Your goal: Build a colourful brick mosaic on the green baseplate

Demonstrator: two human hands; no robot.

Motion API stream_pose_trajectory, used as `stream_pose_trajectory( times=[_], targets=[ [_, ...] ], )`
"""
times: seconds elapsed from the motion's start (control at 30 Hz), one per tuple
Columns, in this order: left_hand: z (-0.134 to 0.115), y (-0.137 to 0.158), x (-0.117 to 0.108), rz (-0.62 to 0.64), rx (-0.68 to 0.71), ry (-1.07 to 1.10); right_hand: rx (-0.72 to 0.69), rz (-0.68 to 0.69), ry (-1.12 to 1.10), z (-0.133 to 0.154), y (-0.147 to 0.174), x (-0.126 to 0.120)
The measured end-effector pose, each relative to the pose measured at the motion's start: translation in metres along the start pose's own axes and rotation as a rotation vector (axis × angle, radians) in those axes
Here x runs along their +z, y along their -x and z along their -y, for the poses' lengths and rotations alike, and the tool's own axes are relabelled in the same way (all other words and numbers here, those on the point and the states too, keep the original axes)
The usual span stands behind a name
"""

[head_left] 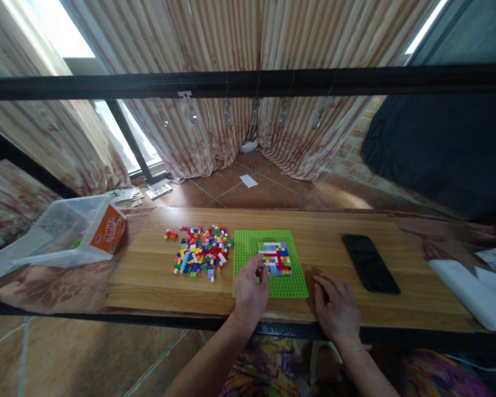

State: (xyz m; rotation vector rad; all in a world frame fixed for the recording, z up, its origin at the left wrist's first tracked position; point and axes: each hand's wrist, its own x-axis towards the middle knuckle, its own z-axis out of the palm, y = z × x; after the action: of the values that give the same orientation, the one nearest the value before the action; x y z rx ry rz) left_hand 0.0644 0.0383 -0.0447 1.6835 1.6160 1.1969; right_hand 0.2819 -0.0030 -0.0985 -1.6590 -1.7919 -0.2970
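Observation:
A green studded baseplate (pixel 244 242) lies on the wooden board, with a patch of small multicoloured bricks (pixel 279 256) fixed on it in rows. Over the left edge of this patch is my left hand (pixel 250 289), its thumb and fingers pinched together. Whatever sits between those fingertips is too small to make out. My right hand (pixel 337 306) rests on the board just right of the baseplate, fingers loosely bent and apart from the thumb, with nothing in it. Left of the baseplate spreads a heap of loose toy bricks (pixel 204 251) in many colours.
A black phone (pixel 371 263) lies on the wooden board (pixel 149 286) at the right. Past the board's left end, a clear plastic tub (pixel 72 220) with an orange label lies on its side. White items (pixel 471 295) sit at the far right. A dark bar (pixel 248 85) crosses beyond the table.

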Motion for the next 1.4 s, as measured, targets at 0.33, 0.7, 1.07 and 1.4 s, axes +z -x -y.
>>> stream_pose_trajectory(
  times=[0.33, 0.7, 1.07, 1.4],
  targets=[
    [0.012, -0.006, 0.002, -0.025, -0.101, 0.151, -0.018, -0.01, 0.018, 0.002, -0.003, -0.002],
    [0.01, -0.004, -0.003, 0.028, -0.124, 0.196, -0.012, 0.0, 0.008, 0.001, -0.002, -0.002],
    [-0.005, -0.014, -0.004, 0.056, -0.248, 0.123, 0.001, 0.003, 0.005, 0.003, -0.002, -0.004],
    [-0.007, -0.022, -0.003, 0.093, -0.359, 0.084, -0.033, -0.019, 0.031, 0.002, -0.003, -0.003]
  ],
)
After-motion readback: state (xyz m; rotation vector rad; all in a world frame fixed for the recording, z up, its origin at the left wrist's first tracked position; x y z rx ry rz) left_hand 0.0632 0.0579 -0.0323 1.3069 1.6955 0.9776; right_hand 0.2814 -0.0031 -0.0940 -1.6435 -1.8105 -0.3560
